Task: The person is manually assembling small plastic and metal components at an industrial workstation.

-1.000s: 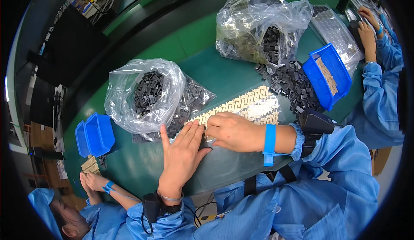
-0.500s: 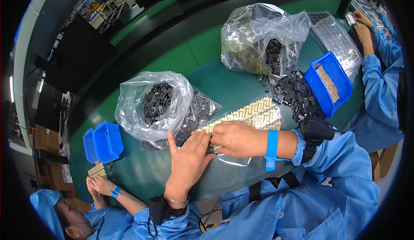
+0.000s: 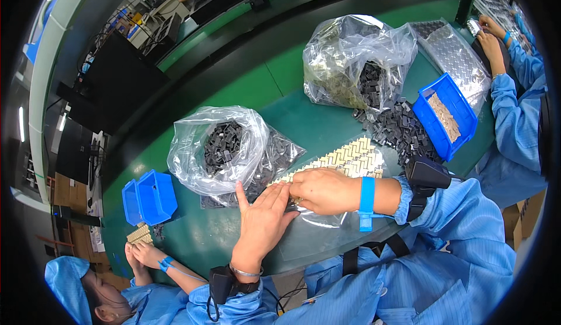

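Note:
My left hand [image 3: 264, 217] lies with fingers stretched out over the near left edge of a sheet of small cream-coloured pieces [image 3: 350, 154] set in a zigzag pattern on clear film. Against its fingertips is my right hand [image 3: 324, 190], its fingers bent down and pressed together at the same edge. What the right fingers pinch is hidden beneath them; a bit of something dark shows between the two hands. Just beyond the left hand stands an open clear bag [image 3: 219, 150] of small black parts. A loose pile of black parts [image 3: 403, 132] lies past the sheet on the right.
A second clear bag [image 3: 333, 62] stands farther back. A blue bin [image 3: 447, 117] with beige pieces is at the right, near clear patterned film [image 3: 456, 56]. Two blue bins [image 3: 150, 196] stand left, beside a co-worker's hands [image 3: 143, 255]. Another person's arms [image 3: 497, 56] are far right.
The view has shifted slightly, so the table things appear a little lower and the left ones farther right. Both my hands stay together at the sheet's edge.

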`<state>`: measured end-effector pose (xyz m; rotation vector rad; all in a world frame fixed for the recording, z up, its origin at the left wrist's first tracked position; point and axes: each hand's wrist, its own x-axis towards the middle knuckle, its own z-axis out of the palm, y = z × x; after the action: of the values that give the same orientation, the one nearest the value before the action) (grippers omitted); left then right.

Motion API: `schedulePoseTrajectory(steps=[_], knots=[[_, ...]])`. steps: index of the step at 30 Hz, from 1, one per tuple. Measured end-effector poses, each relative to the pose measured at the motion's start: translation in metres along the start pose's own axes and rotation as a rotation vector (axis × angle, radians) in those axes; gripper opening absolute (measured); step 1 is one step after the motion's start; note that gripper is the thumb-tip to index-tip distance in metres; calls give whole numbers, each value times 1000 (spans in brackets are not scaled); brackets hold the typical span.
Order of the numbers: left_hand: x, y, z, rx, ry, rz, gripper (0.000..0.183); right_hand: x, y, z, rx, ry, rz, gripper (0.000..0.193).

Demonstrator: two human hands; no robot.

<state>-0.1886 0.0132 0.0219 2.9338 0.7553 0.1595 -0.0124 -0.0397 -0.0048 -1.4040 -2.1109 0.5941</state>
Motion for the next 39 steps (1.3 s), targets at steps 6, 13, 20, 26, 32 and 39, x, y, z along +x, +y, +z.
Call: schedulePoseTrajectory(steps=[6,13,20,26,32,39], knots=[[4,0,0,-46,-9,10,55,6,7,-3,22,-28,39,17],[-5,1,1,-28,-60,4,61,-5,-5,4,-77,85,-23,16],[-8,12,-6,72,-73,26,50,-30,6,-27,-100,301,-115,9],[-9,18,-6,125,-146,-5,46,-66,-5,-66,-92,482,-141,9],[1,37,-33,107,46,-25,38,-80,-23,-86,-154,624,-337,13],[-3,75,-46,-2015,-495,-176,26,-87,-48,-89,23,526,-544,20]])
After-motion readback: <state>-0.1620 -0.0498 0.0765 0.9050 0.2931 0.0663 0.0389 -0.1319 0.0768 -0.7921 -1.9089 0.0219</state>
